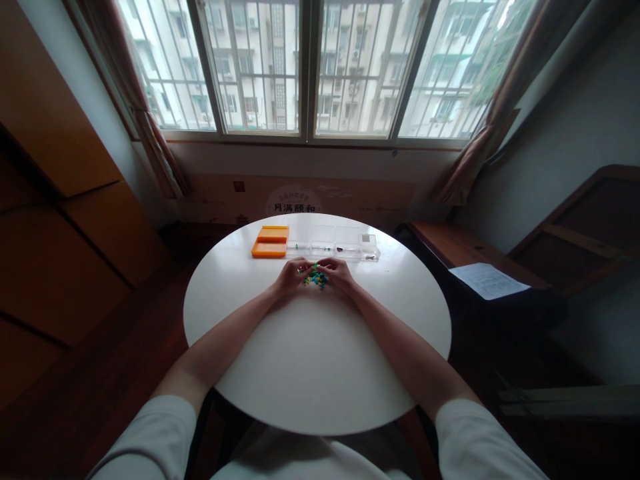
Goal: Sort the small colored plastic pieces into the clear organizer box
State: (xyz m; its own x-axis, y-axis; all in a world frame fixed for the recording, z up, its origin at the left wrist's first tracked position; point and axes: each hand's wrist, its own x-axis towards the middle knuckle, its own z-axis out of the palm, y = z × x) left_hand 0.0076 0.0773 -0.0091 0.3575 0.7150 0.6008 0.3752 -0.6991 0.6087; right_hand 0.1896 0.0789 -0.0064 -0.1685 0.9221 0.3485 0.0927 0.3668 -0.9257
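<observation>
A small heap of tiny coloured pieces (316, 277), green, blue and yellow, lies on the round white table (310, 360) between my two hands. My left hand (293, 273) rests at the heap's left side with fingers curled in a pinch over the pieces. My right hand (339, 272) sits at the heap's right side, fingers also curled onto the pieces. What each pinch holds is too small to name. Just beyond the hands stands a clear plastic compartment box (340, 241) with a few small dark items in it.
An orange tray (271, 242) lies left of the clear box at the table's far side. A dark wooden side table with a sheet of paper (487, 280) stands to the right. A barred window and curtains fill the wall ahead; wooden cabinets line the left.
</observation>
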